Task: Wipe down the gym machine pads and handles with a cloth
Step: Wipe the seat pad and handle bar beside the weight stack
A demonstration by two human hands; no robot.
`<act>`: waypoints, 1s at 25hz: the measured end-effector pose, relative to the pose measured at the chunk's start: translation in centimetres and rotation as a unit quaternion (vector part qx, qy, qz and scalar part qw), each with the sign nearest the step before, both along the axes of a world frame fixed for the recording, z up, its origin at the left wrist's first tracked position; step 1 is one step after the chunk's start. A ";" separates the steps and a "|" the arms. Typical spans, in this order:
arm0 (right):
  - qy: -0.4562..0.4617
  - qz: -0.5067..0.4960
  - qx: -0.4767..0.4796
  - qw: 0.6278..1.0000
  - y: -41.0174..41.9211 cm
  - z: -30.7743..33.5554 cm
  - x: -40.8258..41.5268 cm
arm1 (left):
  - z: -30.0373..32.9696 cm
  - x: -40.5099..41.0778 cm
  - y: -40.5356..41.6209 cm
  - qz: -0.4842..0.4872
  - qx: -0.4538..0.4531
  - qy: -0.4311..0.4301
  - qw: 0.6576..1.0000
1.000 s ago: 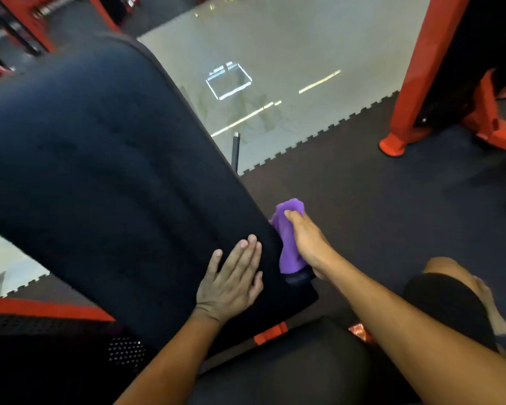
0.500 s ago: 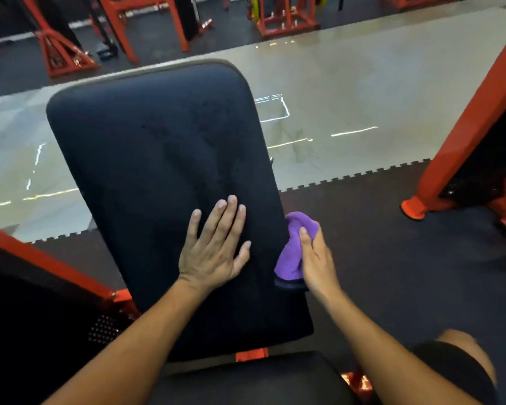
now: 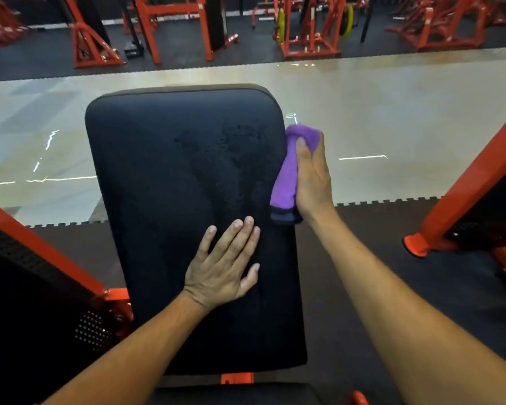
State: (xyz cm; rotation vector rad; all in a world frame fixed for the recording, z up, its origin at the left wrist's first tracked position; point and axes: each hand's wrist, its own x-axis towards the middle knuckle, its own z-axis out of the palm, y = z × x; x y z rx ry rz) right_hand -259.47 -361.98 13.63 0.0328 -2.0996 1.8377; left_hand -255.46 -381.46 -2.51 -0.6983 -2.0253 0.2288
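Pressing a folded purple cloth [image 3: 287,176] against the right edge of the black back pad [image 3: 170,182], the right hand [image 3: 313,182] has its grip closed around the cloth, thumb on top near the pad's upper corner. The left hand [image 3: 222,270] lies flat on the pad's lower face, fingers straight and holding nothing. Damp streaks show on the pad's upper middle.

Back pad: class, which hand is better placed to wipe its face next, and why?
Right. The right hand already grips the purple cloth against the back pad's right edge. The left hand lies flat on the pad, holding nothing.
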 end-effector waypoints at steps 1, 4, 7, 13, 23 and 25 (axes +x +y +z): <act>-0.023 0.005 -0.001 1.000 0.2 -1.4 0.9 | 0.0 0.0 0.0 -0.003 0.000 0.001 1.000; -0.112 0.010 0.023 0.993 1.1 -8.6 5.6 | -0.1 -0.1 0.0 -0.008 0.006 0.005 1.000; -0.143 0.017 0.038 0.989 1.1 -11.0 6.9 | -0.3 -0.2 0.0 -0.010 0.009 0.004 1.000; -0.069 0.003 0.093 0.993 0.7 -2.0 1.3 | 0.5 0.3 0.0 0.001 0.005 -0.013 1.000; -0.056 -0.032 0.023 0.998 0.1 -1.8 2.1 | 8.5 -3.0 -3.3 0.103 0.146 -0.001 0.984; -0.045 -0.060 0.008 0.997 -1.2 -0.1 0.4 | 7.7 -3.4 -3.2 0.093 0.131 -0.005 0.987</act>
